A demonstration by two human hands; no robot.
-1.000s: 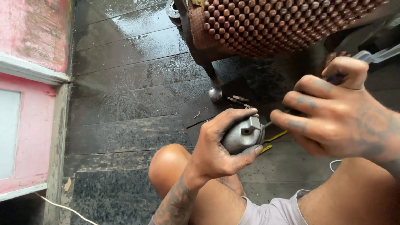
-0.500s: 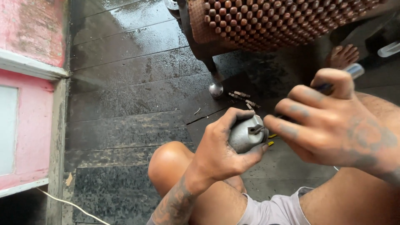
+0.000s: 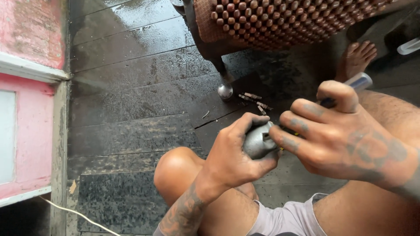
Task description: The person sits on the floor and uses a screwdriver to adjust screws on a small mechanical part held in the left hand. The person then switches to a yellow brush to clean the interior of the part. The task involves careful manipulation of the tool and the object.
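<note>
The left hand (image 3: 238,155) clasps a grey metal part (image 3: 259,142); the right hand (image 3: 345,135) grips a screwdriver (image 3: 356,83), tip against it, work seemingly midway.

the rounded part (image 3: 258,142) is dull grey metal, smudged and matt. the floor (image 3: 131,87) is dark speckled stone, wet and glossy. the seat cover (image 3: 284,19) is polished wooden beads.

Metal part (image 3: 258,142): dull grey, held at centre. Tool handle (image 3: 358,81) at 2 o'clock: silvery blue-grey. Beaded seat cover (image 3: 280,19) at 12 o'clock: brown and reddish beads in regular rows. Floor (image 3: 131,87): black, speckled, wet sheen. Wall (image 3: 26,87) at 9 o'clock: pink, white trim. Shorts (image 3: 284,218) at 6 o'clock: pale grey.
</note>
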